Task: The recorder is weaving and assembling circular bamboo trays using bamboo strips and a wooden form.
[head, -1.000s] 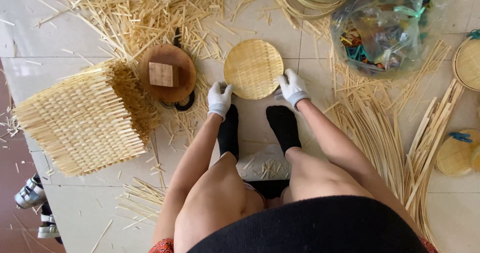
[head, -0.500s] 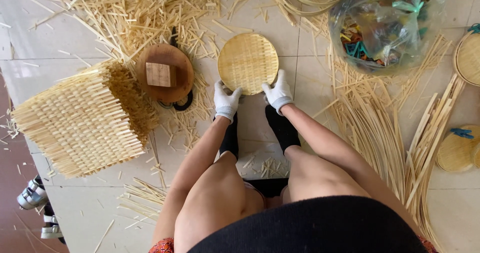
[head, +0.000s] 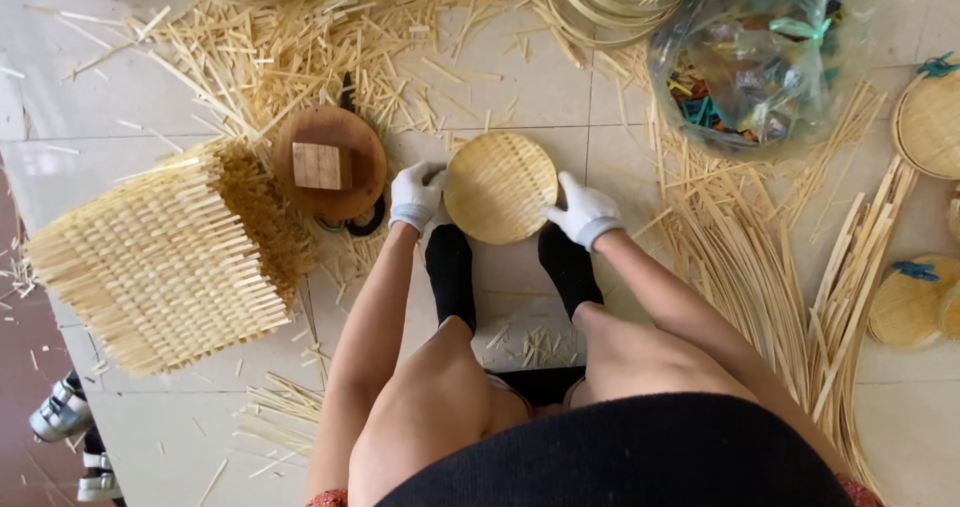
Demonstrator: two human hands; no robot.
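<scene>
We grip the woven disc (head: 499, 188) at its edges, left hand (head: 415, 196) and right hand (head: 583, 212) both closed on it, above our feet on the floor (head: 560, 97).

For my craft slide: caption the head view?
Gloved left hand and right hand grip a round woven disc above black-socked feet.

White knit gloves on left hand (head: 415, 196) and right hand (head: 584, 213) — black socks, black garment, bare arms.
</scene>
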